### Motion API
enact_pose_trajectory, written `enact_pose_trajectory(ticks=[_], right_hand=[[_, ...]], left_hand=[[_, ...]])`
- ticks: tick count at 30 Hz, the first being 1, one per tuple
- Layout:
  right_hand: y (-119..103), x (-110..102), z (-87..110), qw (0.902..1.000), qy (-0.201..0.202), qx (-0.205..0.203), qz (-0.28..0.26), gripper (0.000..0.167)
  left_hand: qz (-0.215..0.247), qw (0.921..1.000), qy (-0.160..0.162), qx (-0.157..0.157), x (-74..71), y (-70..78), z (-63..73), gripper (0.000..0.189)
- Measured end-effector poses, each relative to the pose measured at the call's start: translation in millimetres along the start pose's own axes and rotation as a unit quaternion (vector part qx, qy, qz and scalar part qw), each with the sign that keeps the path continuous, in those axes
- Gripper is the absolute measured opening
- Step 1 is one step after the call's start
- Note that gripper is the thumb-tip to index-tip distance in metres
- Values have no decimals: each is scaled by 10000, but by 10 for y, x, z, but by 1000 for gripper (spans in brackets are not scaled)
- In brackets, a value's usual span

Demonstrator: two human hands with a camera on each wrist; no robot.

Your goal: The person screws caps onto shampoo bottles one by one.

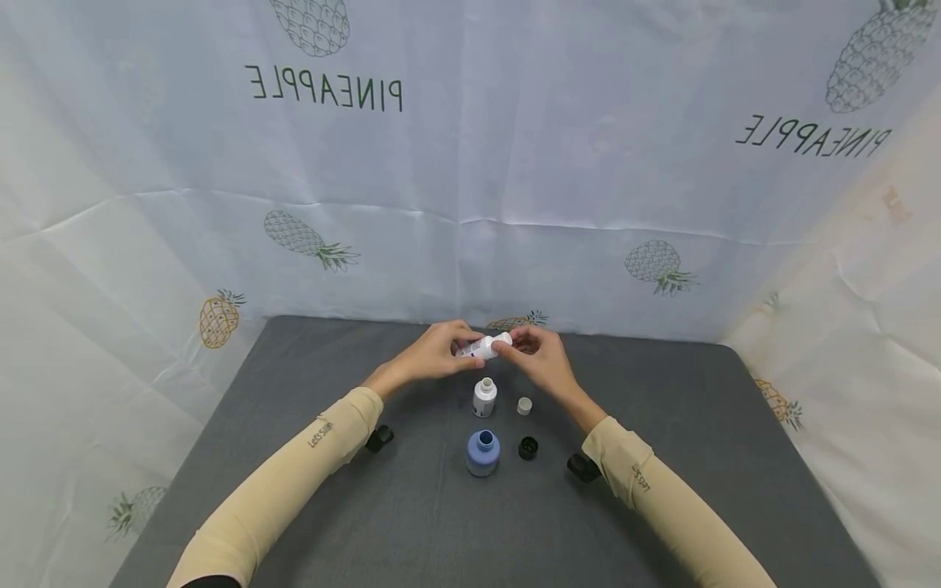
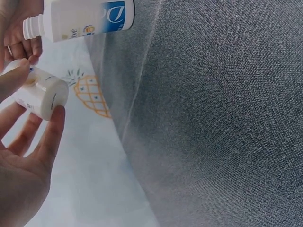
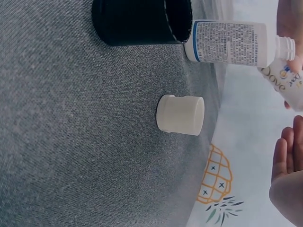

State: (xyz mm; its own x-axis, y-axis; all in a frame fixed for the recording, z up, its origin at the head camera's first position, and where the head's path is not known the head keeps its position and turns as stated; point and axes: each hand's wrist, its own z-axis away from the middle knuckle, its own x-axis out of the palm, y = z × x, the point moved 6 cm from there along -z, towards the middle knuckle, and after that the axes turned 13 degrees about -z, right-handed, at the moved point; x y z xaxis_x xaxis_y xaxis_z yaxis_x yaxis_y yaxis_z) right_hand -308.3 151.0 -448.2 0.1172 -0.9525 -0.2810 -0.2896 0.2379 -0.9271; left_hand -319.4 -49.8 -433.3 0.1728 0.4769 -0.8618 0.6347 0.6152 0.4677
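Note:
Over the far part of the table, my left hand grips a small white Dove bottle, tilted with its top toward the right. My right hand pinches the white cap at that end between thumb and fingers. The left wrist view shows the left thumb and fingers around the base of the held bottle. Just below the hands stands another white bottle, upright with a bare threaded neck. Nearer me, a blue bottle also stands uncapped.
A loose white cap lies right of the standing white bottle, and a black cap lies right of the blue one. The grey table ends at a pineapple-printed curtain behind the hands.

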Motion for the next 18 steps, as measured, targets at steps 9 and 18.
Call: enact_pose_trajectory(ticks=[9, 18], right_hand=[[-17, 14, -3, 10000, 27, -25, -40, 25], [4, 21, 1, 10000, 10, 63, -67, 27]], left_hand=[[-24, 10000, -23, -68, -2, -17, 3, 50], [14, 9999, -52, -84, 11, -22, 1, 49]])
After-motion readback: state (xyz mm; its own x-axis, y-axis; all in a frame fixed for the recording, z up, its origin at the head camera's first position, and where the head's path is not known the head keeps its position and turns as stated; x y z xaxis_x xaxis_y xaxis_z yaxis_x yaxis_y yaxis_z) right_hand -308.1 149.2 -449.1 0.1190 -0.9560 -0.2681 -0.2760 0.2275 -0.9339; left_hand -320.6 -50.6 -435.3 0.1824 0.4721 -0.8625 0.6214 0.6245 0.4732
